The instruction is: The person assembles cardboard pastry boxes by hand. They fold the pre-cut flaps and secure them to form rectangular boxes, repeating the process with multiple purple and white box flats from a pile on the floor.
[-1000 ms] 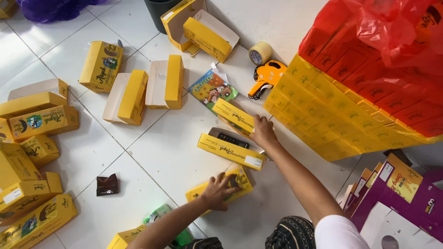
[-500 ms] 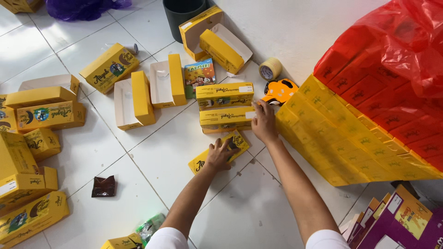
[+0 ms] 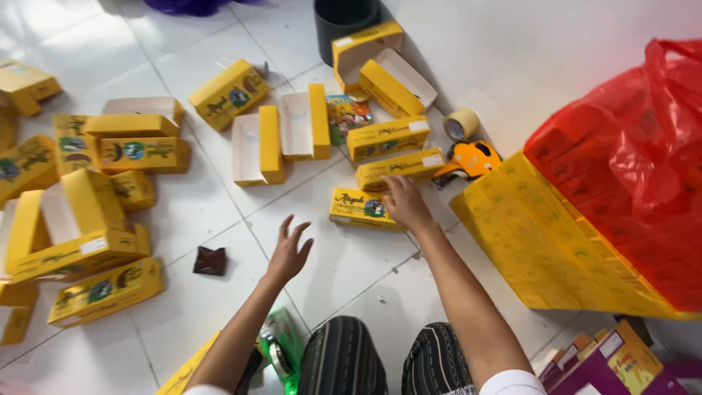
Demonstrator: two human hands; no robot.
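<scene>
Yellow cardboard boxes lie all over the white tiled floor (image 3: pixel 512 66). Right hand (image 3: pixel 406 203) rests palm-down on the right end of a flat yellow box (image 3: pixel 358 208) lying mid-floor; fingers laid over it, not visibly clamped. Left hand (image 3: pixel 289 252) hovers over bare tile just left of that box, fingers spread apart, holding nothing. Two more closed yellow boxes (image 3: pixel 398 152) lie just beyond, one behind the other. Orange label gun (image 3: pixel 472 159) and tape roll (image 3: pixel 461 124) sit to the right of those, near the big yellow stack (image 3: pixel 556 241) under a red plastic bag (image 3: pixel 629 161). Open trays (image 3: pixel 281 135) lie further left; small dark brown square (image 3: pixel 210 260) on the tile at near left; green packet (image 3: pixel 281 347) by the knee.

Risk, as judged: one-handed hold at one end only, so the box could pivot or slide on the smooth tile and knock the two behind it. Forearm passes close to the stack's edge; a sweep could dislodge a box
</scene>
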